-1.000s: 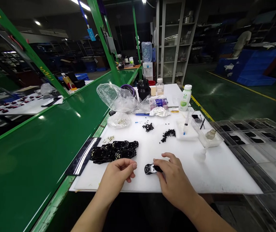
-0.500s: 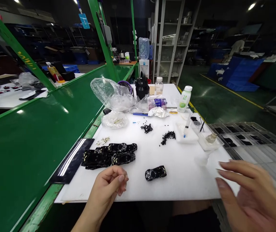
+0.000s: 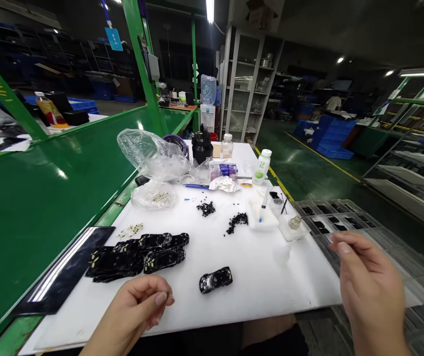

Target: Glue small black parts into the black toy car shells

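On my left hand [image 3: 133, 309] the fingers curl shut, thumb on first finger, and I cannot tell if they pinch anything; my right hand [image 3: 367, 291] hangs half open and empty; the small black part [image 3: 215, 279] lies on the white board [image 3: 271, 277] between them, touching neither.

A small glossy black oblong plastic part [image 3: 215, 280], flecked with pale dots, lies flat, alone and untouched near the front edge of the white work board [image 3: 271, 277], its right end angled slightly away.
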The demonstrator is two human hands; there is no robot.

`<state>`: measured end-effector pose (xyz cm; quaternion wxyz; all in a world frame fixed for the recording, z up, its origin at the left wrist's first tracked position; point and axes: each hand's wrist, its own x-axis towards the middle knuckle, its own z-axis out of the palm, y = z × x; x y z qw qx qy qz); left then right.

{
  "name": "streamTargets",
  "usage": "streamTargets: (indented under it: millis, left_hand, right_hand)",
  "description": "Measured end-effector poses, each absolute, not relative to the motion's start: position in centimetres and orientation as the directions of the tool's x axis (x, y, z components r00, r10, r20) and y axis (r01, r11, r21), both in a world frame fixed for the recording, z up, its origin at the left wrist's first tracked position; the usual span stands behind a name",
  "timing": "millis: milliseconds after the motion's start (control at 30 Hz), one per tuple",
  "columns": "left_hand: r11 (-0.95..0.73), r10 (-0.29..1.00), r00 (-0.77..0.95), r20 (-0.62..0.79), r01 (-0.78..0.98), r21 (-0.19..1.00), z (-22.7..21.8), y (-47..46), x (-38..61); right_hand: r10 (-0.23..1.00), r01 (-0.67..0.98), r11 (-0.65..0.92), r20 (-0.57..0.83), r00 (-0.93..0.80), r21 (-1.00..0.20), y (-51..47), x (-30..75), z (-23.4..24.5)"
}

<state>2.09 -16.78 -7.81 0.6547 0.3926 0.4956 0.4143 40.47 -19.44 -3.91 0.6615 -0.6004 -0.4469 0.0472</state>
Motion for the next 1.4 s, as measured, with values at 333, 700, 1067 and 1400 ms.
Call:
streamTargets:
  millis: [333,700,1067,1400]
  left_hand:
    - [0.355,0.923,0.202,-0.327,-0.121,0.927,-7.5,-16.7,2.2]
    - [0.337,0.929,0.210,-0.306,-0.136,0.931,-7.6,-16.7,2.0]
    - [0.297,0.949,0.170,-0.266,-0.195,0.935,-6.5,-16.9,3.2]
    - [0.298,0.941,0.221,-0.255,-0.187,0.936,-6.9,-16.8,2.9]
  right_hand:
    - [0.890,0.455,0.097,0.282,0.359,-0.885,-19.4,41.6,-7.5]
    - [0.935,0.624,-0.063,0.173,0.310,-0.779,-18.9,41.0,-8.2]
    - [0.927,0.730,-0.097,0.205,0.313,-0.676,-19.6,40.5,-7.1]
    - [0.959,0.720,-0.078,0.146,0.244,-0.690,-19.2,40.6,-7.4]
